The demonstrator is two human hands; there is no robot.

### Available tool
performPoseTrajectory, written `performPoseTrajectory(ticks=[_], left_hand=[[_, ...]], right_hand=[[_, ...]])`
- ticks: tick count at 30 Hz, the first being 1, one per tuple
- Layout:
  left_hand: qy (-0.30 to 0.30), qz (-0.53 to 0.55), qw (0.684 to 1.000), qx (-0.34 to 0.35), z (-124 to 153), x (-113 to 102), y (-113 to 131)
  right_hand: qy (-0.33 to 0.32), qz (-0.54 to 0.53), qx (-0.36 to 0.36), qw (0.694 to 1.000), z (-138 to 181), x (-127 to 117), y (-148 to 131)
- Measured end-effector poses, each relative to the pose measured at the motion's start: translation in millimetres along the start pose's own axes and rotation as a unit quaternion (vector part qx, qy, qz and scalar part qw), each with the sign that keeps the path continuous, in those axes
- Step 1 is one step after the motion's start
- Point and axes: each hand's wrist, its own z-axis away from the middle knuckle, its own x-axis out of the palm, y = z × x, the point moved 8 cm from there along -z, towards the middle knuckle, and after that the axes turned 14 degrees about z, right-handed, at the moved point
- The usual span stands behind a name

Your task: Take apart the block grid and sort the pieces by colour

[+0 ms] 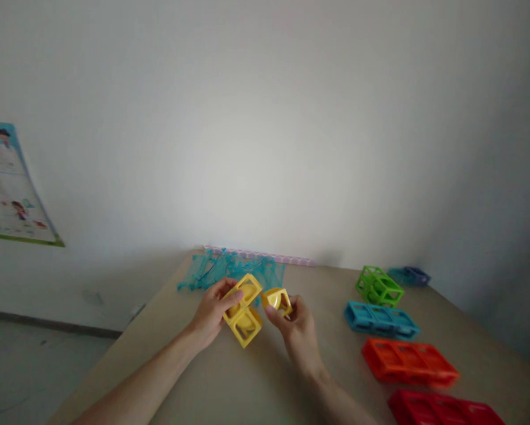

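My left hand (212, 310) grips a yellow open-frame block piece (246, 326), made of cubes joined at an angle, with the thumb across its upper part. Between the thumb and fingers of my right hand (297, 330) is a smaller yellow cube block (277, 301), with a curved solid inside its frame. The two yellow pieces are close together above the table, with what looks like a narrow gap between them. Part of each piece is covered by my fingers.
Along the table's (331, 348) right side lie a green frame block (379, 286), a blue block row (380, 320), an orange row (409, 361), a red row (444, 408) and a dark blue piece (416, 275). Teal netting (194, 273) and a purple patterned strip (287, 258) lie by the wall.
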Motion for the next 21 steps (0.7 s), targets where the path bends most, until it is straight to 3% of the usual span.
performPoseTrajectory(ticks=[7,12,15,18,21], left_hand=[[-0.128,-0.104,0.985,-0.049,12.7,20.1,-21.0],[-0.159,-0.077,0.982,-0.059,8.4,15.1,-24.4],[-0.151,-0.07,0.986,-0.032,6.1,11.9,-14.8],[-0.17,-0.12,0.978,-0.008,8.5,15.5,-5.5],[-0.198,-0.194,0.961,-0.011,12.1,19.3,-3.6]], right_hand=[[-0.034,0.038,0.009,0.999,-1.8,11.5,16.9],[-0.118,-0.058,-0.011,0.991,3.6,22.9,9.9],[-0.116,-0.073,-0.043,0.99,4.3,22.1,5.2],[-0.116,-0.079,-0.084,0.986,5.8,20.8,-1.1],[-0.146,-0.082,-0.081,0.983,7.9,23.6,-1.0]])
